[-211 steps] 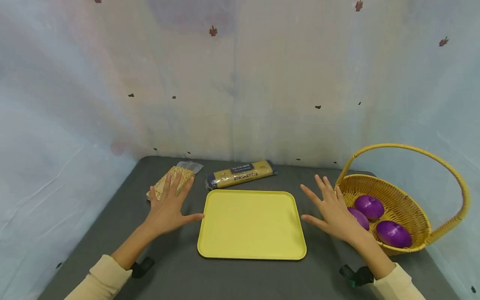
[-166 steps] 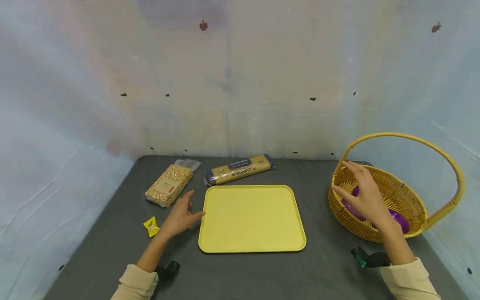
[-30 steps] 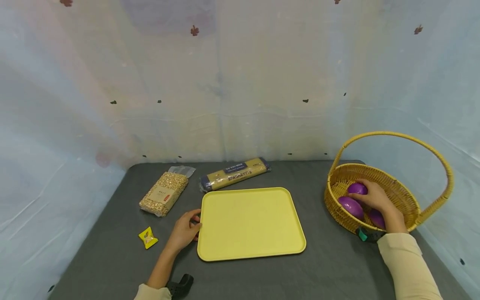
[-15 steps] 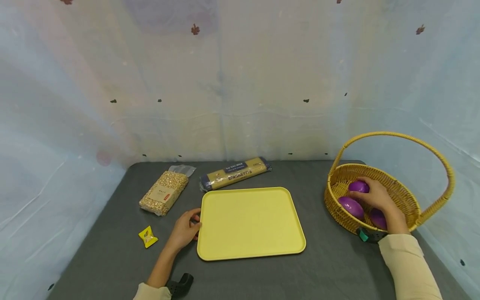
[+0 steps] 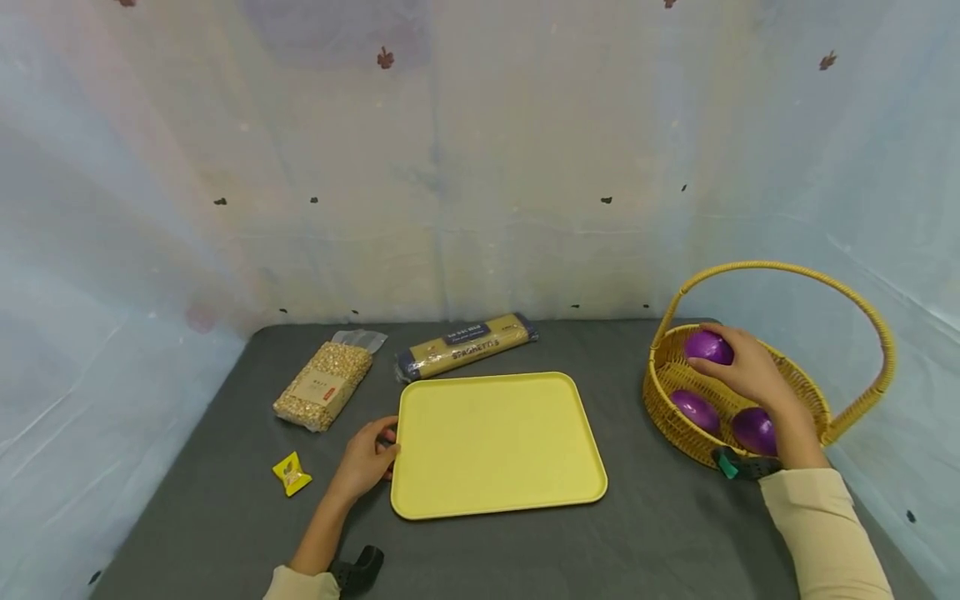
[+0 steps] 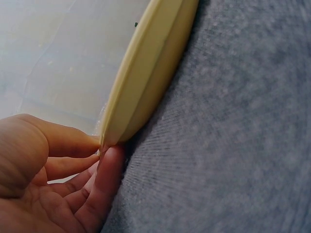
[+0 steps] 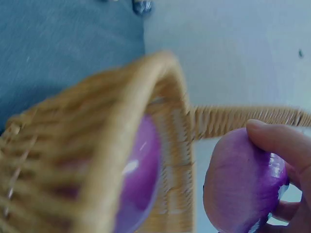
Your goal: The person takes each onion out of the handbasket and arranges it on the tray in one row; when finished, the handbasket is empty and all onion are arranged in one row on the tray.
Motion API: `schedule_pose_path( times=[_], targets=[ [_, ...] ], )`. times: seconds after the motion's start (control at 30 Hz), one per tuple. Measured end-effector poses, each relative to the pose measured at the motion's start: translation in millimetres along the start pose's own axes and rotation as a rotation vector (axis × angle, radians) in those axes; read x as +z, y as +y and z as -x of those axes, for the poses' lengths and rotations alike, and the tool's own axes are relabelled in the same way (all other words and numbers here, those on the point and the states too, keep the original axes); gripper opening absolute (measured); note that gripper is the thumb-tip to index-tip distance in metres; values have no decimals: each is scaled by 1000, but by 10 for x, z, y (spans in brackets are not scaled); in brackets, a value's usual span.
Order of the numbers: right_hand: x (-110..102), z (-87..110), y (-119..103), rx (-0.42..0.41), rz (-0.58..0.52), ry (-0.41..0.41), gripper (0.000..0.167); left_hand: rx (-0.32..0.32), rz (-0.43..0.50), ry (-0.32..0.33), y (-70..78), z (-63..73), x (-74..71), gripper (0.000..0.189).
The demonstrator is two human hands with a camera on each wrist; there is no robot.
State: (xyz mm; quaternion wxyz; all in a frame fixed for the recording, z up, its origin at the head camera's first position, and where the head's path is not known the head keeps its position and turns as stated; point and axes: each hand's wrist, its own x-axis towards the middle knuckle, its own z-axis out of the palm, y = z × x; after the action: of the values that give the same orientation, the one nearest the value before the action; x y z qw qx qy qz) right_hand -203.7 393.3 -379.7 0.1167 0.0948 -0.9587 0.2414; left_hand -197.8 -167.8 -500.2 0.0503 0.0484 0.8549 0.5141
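Note:
My right hand point(image 5: 750, 368) grips a glossy purple onion point(image 5: 708, 347), with faint streaks in its skin, lifted above the basket's floor and under its handle. In the right wrist view that onion point(image 7: 238, 182) is apart from the rim, thumb on one side and fingers on the other. Two more purple onions, one to the left point(image 5: 694, 411) and one nearer point(image 5: 754, 431), lie in the yellow wicker basket point(image 5: 663, 417). My left hand point(image 5: 363, 458) pinches the left edge of a yellow tray point(image 5: 498, 446); the left wrist view shows thumb above and fingertips below the tray's rim point(image 6: 146, 77).
Behind the tray lies a spaghetti packet point(image 5: 467, 346). A vacuum-packed bag of pale grains point(image 5: 324, 385) is at the back left, with a small yellow wrapped packet point(image 5: 291, 474) in front of it. The basket's tall handle point(image 5: 847, 292) arches over the right hand.
Over the last half second my right hand has raised the onion from the basket floor. Earlier, both hands were spread; the left then took the tray's edge and uncovered the small yellow packet.

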Motion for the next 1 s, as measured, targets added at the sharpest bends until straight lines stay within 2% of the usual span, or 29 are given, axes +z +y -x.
schedule_pose_path(
  times=[0.4,0.77,1.0],
  targets=[
    [18,-199,-606,-116,-27,-1,63,7,-15,10,-11,-11,-1,45],
    [105,-364,-992,-189,-79,6,63,11,-3,10,-19,-9,-6,45],
    [215,-446,-1226,-247,-95,-21,63,12,-5,3,-14,-10,-7,44]
  ],
)
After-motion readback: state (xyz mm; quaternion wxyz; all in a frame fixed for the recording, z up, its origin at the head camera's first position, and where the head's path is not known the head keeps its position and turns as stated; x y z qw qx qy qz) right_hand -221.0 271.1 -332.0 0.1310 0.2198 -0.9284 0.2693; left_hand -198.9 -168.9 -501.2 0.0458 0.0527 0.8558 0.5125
